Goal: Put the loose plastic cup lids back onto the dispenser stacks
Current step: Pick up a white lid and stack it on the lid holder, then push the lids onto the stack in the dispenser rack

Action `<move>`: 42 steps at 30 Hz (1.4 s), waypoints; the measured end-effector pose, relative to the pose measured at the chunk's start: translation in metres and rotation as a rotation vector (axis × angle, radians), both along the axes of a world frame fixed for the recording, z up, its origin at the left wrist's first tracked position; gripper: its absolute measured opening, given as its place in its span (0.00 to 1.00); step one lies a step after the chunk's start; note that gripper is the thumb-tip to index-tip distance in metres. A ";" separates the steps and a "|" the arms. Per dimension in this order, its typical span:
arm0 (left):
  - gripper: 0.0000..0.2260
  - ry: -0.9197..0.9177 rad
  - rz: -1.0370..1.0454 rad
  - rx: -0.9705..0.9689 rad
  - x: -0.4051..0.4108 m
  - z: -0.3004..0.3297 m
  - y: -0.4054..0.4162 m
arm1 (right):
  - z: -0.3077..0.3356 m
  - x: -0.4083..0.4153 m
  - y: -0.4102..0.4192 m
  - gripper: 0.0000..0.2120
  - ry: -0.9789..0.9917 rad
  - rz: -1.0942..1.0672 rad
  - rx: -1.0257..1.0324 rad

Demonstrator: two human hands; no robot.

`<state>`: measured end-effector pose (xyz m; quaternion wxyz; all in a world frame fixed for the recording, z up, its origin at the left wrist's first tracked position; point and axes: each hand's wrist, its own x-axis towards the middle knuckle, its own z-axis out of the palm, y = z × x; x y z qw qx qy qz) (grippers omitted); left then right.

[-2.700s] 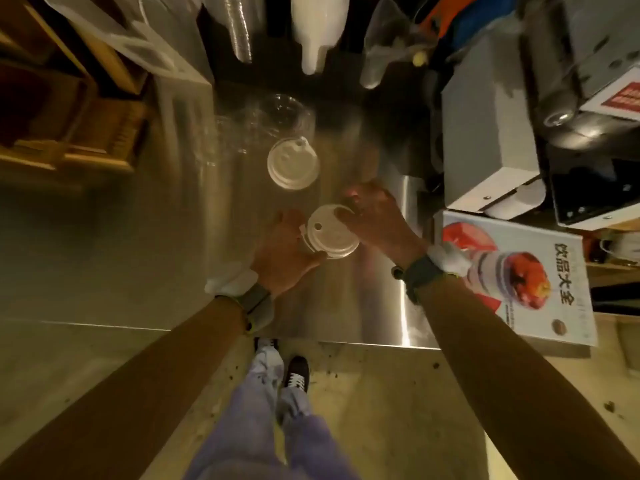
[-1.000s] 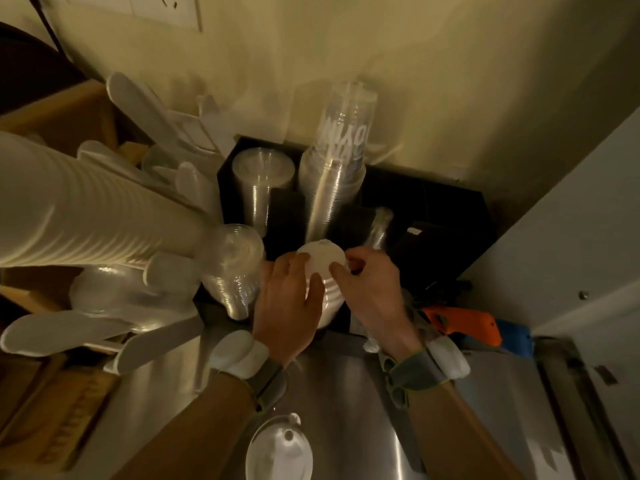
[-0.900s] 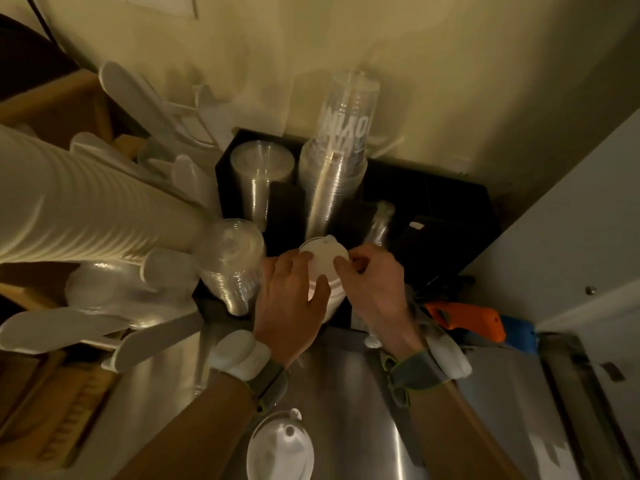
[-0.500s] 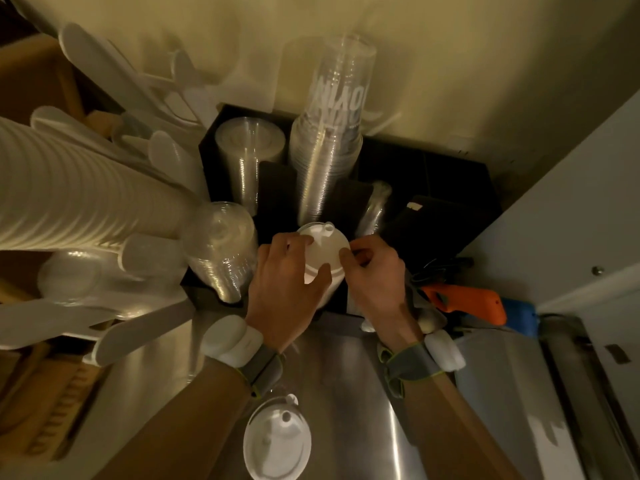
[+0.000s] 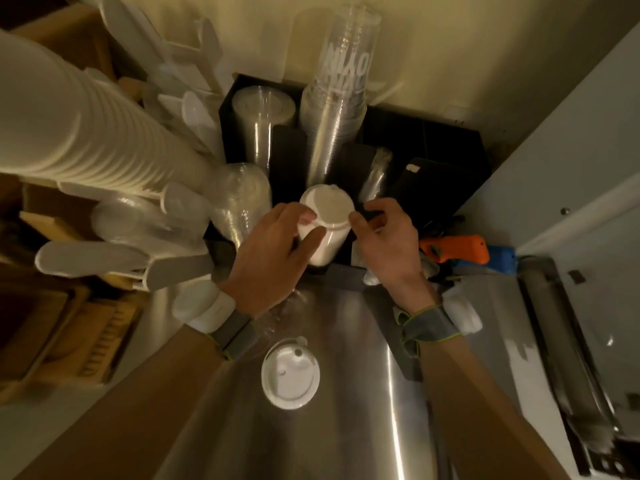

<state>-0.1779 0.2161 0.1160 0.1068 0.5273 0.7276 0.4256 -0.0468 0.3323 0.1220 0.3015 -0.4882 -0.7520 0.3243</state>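
— So, nearest first: what's loose on the steel counter (image 5: 346, 427)?

— One white lid (image 5: 290, 373), lying flat, apart from both hands. It looks thin and light, stiff only at the rim, so I'd pinch it by opposite edges rather than press the middle, which would likely flex.

— And the hands?

— The left hand (image 5: 268, 261) curls partly closed around the side of the white lid stack (image 5: 325, 230), thumb against it. The right hand (image 5: 384, 240) is half open, fingertips at the rim of the top lid (image 5: 333, 208); whether it grips or merely touches, I can't quite tell.

— Further back?

— That stack stands in the front of the black dispenser (image 5: 433, 157). Behind it, two tall clear stacks, one printed (image 5: 341, 98) and one plain (image 5: 261, 129); a third clear stack (image 5: 242, 199) leans at the left. One big white cup stack (image 5: 86, 126) crosses the left side.
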 end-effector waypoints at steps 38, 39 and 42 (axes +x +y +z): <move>0.30 0.015 -0.145 -0.127 0.035 -0.031 -0.070 | -0.031 0.066 -0.092 0.29 -0.053 0.352 0.025; 0.29 0.020 -0.149 -0.118 0.032 -0.026 -0.066 | -0.026 0.064 -0.086 0.30 -0.071 0.370 0.016; 0.28 0.052 -0.143 -0.077 0.015 0.003 -0.032 | 0.002 0.049 -0.050 0.32 -0.067 0.379 0.077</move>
